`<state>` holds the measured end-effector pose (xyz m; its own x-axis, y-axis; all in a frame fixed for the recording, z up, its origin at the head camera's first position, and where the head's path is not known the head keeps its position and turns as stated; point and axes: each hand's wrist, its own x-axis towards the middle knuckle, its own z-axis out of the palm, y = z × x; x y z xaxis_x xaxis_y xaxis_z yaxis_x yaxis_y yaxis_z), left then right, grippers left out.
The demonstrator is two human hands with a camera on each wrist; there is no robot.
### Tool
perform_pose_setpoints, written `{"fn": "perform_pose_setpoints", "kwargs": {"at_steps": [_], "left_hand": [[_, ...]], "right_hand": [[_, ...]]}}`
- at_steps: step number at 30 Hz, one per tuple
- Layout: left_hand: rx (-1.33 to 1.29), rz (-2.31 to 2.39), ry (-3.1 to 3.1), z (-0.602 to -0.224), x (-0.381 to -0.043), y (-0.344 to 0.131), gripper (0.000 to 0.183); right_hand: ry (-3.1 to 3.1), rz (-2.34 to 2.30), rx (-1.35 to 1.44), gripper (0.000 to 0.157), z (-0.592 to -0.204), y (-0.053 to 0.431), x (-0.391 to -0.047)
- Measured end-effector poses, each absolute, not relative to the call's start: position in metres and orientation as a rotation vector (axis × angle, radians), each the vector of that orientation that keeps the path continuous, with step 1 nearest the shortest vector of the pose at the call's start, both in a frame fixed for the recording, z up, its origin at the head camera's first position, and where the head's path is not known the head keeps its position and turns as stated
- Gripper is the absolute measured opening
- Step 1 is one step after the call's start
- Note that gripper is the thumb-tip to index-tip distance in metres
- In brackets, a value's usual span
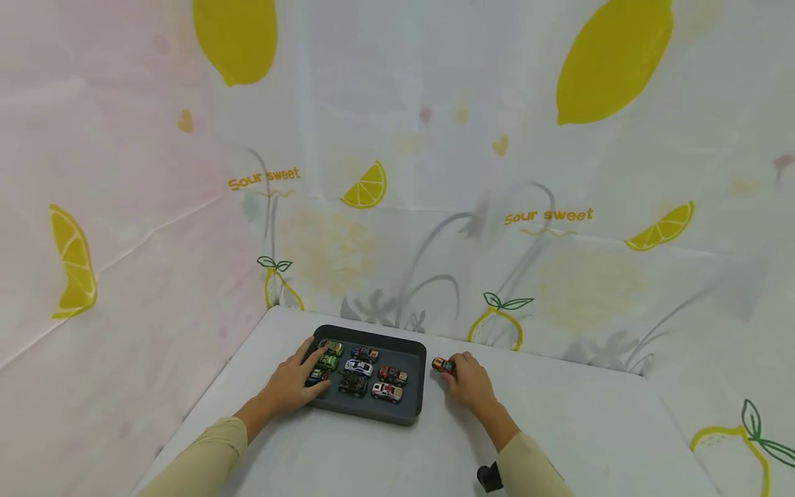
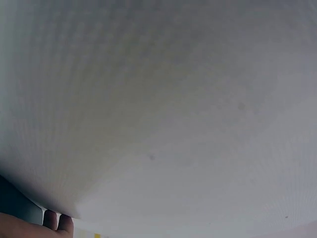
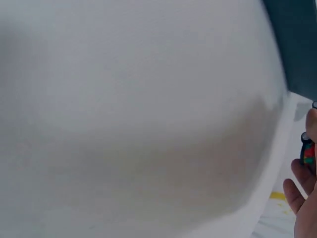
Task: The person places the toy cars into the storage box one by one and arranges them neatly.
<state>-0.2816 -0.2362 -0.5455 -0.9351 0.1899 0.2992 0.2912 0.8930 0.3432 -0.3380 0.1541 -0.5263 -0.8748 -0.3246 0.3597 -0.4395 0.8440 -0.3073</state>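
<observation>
Just right of a dark grey tray (image 1: 406, 412), my right hand (image 1: 472, 383) pinches a small orange and dark toy car (image 1: 442, 365) by one end. The right wrist view shows part of that toy car (image 3: 308, 153) among the fingers at its right edge. My left hand (image 1: 288, 386) lies across the tray's left end, fingers spread and thumb apart, close to the leftmost cars. It partly hides a dark green car (image 1: 317, 377). Several toy cars stand in the tray, among them a white one (image 1: 359, 368), a red one (image 1: 393, 375) and a white-and-red one (image 1: 388, 392).
The tray stands on a white table (image 1: 348, 455) near its back edge. Behind and to the left hangs a lemon-printed sheet (image 1: 435, 241). A small black object (image 1: 488, 476) shows beside the right sleeve.
</observation>
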Motion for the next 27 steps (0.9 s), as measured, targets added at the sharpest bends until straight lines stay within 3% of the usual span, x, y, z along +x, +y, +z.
{"fn": "perform_pose_setpoints", "kwargs": {"at_steps": [14, 27], "left_hand": [[-0.409, -0.514, -2.801, -0.537, -0.278, -0.242, 0.068], [-0.368, -0.569, -2.833, -0.543, -0.276, -0.234, 0.070]], "right_hand": [[-2.678, 0.729, 0.530, 0.031, -0.510, 0.109, -0.354], [-2.595, 0.777, 0.576, 0.032, -0.527, 0.075, -0.359]]}}
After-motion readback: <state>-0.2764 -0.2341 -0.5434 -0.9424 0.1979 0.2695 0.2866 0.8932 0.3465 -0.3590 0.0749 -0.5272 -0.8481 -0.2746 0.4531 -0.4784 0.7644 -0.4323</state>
